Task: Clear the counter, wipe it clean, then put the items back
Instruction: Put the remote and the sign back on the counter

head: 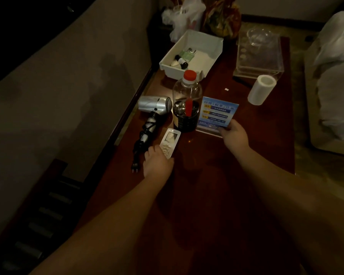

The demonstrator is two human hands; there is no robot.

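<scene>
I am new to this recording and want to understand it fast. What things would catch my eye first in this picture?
Two hands reach over a dark red counter: the left hand holds a white remote, the right hand grips a blue sign. Between and just behind them stands a red-capped bottle, with a silver hairdryer to its left and a white tray farther back.

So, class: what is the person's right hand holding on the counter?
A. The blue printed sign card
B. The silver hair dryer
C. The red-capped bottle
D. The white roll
A: the right hand grips the lower corner of the blue printed sign card, while the left hand rests on the white remote.
</scene>
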